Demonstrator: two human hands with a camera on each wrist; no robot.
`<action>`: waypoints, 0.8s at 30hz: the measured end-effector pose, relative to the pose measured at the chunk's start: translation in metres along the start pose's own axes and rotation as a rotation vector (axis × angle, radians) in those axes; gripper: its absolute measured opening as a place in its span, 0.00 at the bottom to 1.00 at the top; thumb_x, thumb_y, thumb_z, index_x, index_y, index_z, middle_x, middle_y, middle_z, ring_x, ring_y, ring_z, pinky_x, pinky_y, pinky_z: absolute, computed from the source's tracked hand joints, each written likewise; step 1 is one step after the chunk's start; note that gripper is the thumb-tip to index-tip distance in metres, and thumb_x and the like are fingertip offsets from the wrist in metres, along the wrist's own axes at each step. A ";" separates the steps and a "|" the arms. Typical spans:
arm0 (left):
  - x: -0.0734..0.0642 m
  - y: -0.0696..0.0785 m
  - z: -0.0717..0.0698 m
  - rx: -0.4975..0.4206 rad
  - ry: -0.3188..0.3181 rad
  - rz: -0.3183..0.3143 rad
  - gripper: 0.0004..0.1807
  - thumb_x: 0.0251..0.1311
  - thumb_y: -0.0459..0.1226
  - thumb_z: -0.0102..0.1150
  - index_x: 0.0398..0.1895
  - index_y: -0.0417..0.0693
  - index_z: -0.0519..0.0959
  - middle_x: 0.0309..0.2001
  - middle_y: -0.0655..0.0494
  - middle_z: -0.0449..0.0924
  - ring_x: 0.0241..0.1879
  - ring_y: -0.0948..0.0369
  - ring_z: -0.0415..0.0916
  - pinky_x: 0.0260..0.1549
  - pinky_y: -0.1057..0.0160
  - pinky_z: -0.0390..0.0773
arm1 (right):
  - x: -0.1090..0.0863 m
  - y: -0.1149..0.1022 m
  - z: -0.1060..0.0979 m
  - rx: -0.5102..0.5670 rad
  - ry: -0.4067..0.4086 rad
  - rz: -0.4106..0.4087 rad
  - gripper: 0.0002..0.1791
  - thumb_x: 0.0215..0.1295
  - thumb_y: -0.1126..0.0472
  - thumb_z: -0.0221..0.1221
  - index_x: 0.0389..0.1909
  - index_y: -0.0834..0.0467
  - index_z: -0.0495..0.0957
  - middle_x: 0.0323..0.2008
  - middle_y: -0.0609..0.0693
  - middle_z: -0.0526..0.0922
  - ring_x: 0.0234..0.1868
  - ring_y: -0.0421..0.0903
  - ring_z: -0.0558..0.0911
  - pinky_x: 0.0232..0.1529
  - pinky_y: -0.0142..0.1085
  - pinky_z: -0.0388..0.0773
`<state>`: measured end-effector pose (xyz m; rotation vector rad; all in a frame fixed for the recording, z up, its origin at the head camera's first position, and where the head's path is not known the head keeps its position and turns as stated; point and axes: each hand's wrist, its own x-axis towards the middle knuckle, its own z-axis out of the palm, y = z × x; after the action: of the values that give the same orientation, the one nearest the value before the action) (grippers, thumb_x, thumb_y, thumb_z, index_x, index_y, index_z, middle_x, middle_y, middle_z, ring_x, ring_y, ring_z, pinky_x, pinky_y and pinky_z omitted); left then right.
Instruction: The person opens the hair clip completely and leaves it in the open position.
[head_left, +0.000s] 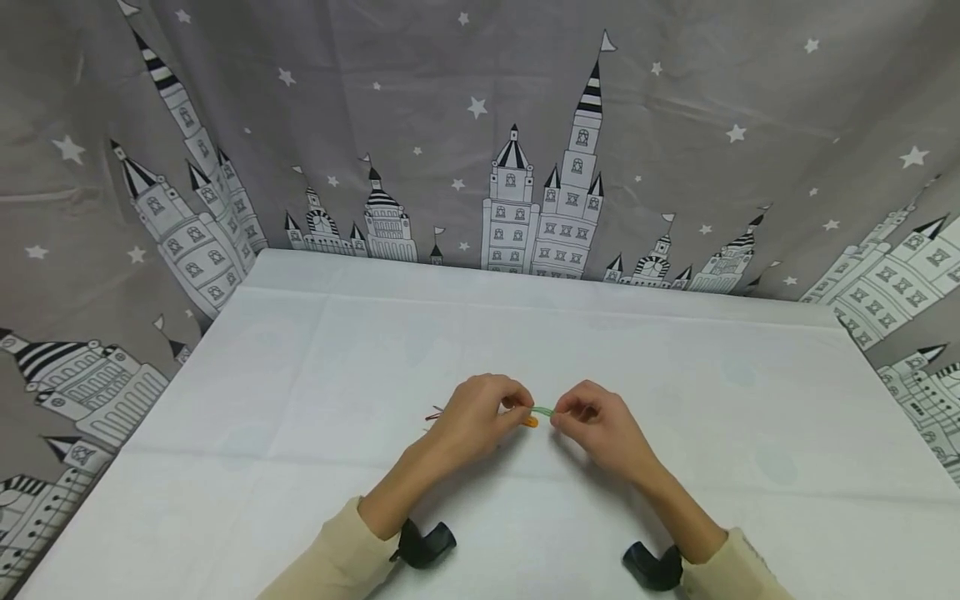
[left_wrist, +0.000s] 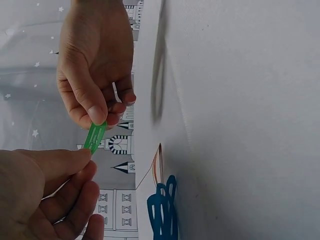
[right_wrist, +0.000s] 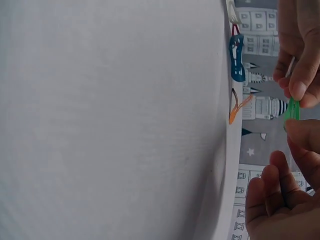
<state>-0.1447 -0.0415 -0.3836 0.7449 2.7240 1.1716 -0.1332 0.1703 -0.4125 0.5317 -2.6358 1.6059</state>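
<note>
A green snap hair clip (head_left: 542, 411) is stretched between both hands, above the white table. My left hand (head_left: 483, 408) pinches one end of it between thumb and fingers. At the other end, the thumb and forefinger of my right hand (head_left: 600, 423) grip it, its remaining fingers loosely bent in the right wrist view. Below the hands lies an orange hair clip (right_wrist: 234, 114), its parts spread apart. Blue hair clips (left_wrist: 162, 210) lie beside it, towards the left. Past the blue ones are a red clip (right_wrist: 234, 30) and a whitish clip (right_wrist: 233, 12), both partly visible.
A white cloth covers the table (head_left: 300, 375), with faint creases. Behind it and at the sides hangs a grey curtain (head_left: 420, 75) printed with castles and stars. Black bands (head_left: 426, 546) are on both wrists, by the beige sleeves.
</note>
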 end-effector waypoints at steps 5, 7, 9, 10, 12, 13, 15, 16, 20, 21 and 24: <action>-0.010 -0.001 -0.004 -0.004 -0.005 0.026 0.03 0.61 0.31 0.65 0.35 0.46 0.87 0.32 0.64 0.83 0.36 0.65 0.77 0.38 0.62 0.75 | -0.005 -0.006 0.004 -0.015 -0.018 -0.031 0.05 0.60 0.69 0.65 0.32 0.56 0.83 0.32 0.45 0.80 0.32 0.44 0.76 0.37 0.35 0.74; -0.014 -0.002 -0.004 -0.009 -0.007 0.033 0.03 0.60 0.31 0.67 0.35 0.46 0.87 0.33 0.64 0.83 0.36 0.66 0.76 0.38 0.63 0.75 | -0.007 -0.008 0.005 -0.018 -0.028 -0.030 0.05 0.60 0.70 0.65 0.33 0.57 0.84 0.33 0.46 0.80 0.33 0.43 0.76 0.37 0.35 0.74; -0.018 -0.002 -0.005 -0.013 -0.009 0.041 0.03 0.59 0.31 0.67 0.35 0.46 0.87 0.33 0.63 0.84 0.36 0.66 0.77 0.38 0.63 0.75 | -0.009 -0.010 0.006 -0.023 -0.041 -0.025 0.05 0.60 0.70 0.64 0.34 0.58 0.85 0.33 0.46 0.80 0.33 0.43 0.76 0.37 0.35 0.74; -0.020 -0.002 -0.005 -0.012 -0.010 0.046 0.03 0.59 0.32 0.67 0.36 0.46 0.87 0.34 0.62 0.84 0.36 0.65 0.77 0.38 0.63 0.75 | -0.011 -0.011 0.006 -0.027 -0.048 -0.022 0.05 0.60 0.70 0.64 0.34 0.58 0.85 0.33 0.46 0.80 0.33 0.43 0.76 0.36 0.36 0.75; -0.023 -0.001 -0.004 -0.006 -0.010 0.051 0.04 0.59 0.32 0.67 0.36 0.47 0.87 0.35 0.62 0.85 0.36 0.65 0.77 0.37 0.62 0.75 | -0.013 -0.014 0.007 -0.034 -0.062 -0.017 0.04 0.61 0.69 0.64 0.34 0.59 0.85 0.34 0.45 0.79 0.33 0.43 0.76 0.36 0.36 0.74; -0.025 -0.001 -0.004 -0.006 -0.009 0.053 0.03 0.59 0.32 0.67 0.36 0.47 0.87 0.35 0.61 0.85 0.36 0.65 0.77 0.37 0.62 0.75 | -0.015 -0.015 0.007 -0.038 -0.068 -0.016 0.03 0.61 0.69 0.64 0.34 0.59 0.85 0.34 0.45 0.79 0.33 0.43 0.76 0.36 0.36 0.74; -0.028 -0.001 -0.003 -0.003 -0.005 0.057 0.03 0.59 0.32 0.68 0.35 0.47 0.87 0.35 0.63 0.85 0.36 0.66 0.77 0.38 0.62 0.74 | -0.017 -0.018 0.007 -0.035 -0.075 -0.016 0.03 0.61 0.68 0.64 0.33 0.59 0.85 0.34 0.44 0.78 0.33 0.43 0.76 0.36 0.37 0.74; -0.030 -0.001 -0.002 -0.006 -0.003 0.060 0.03 0.59 0.32 0.68 0.35 0.48 0.87 0.35 0.64 0.84 0.36 0.66 0.77 0.38 0.62 0.74 | -0.019 -0.019 0.007 -0.033 -0.076 -0.017 0.03 0.61 0.68 0.64 0.33 0.59 0.85 0.34 0.44 0.78 0.33 0.43 0.76 0.36 0.37 0.74; -0.036 -0.003 0.001 -0.015 -0.015 0.083 0.03 0.61 0.33 0.66 0.35 0.48 0.86 0.32 0.67 0.82 0.35 0.67 0.75 0.38 0.63 0.74 | -0.025 -0.024 0.008 -0.014 -0.080 -0.036 0.04 0.61 0.68 0.64 0.32 0.57 0.85 0.34 0.44 0.78 0.33 0.42 0.76 0.36 0.36 0.74; -0.038 -0.004 0.002 -0.019 -0.024 0.090 0.02 0.61 0.34 0.66 0.35 0.48 0.86 0.32 0.68 0.82 0.35 0.68 0.74 0.38 0.64 0.74 | -0.027 -0.025 0.009 -0.010 -0.079 -0.043 0.04 0.61 0.68 0.64 0.32 0.57 0.85 0.34 0.44 0.78 0.33 0.42 0.77 0.37 0.36 0.74; -0.041 -0.006 0.004 -0.024 -0.049 0.111 0.03 0.62 0.34 0.65 0.35 0.48 0.86 0.31 0.69 0.81 0.35 0.69 0.73 0.38 0.65 0.73 | -0.030 -0.025 0.011 -0.007 -0.081 -0.073 0.05 0.62 0.69 0.64 0.32 0.56 0.85 0.34 0.44 0.79 0.34 0.42 0.77 0.38 0.36 0.75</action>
<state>-0.1102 -0.0619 -0.3951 0.9203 2.6551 1.1886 -0.0960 0.1592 -0.4017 0.6990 -2.6431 1.5878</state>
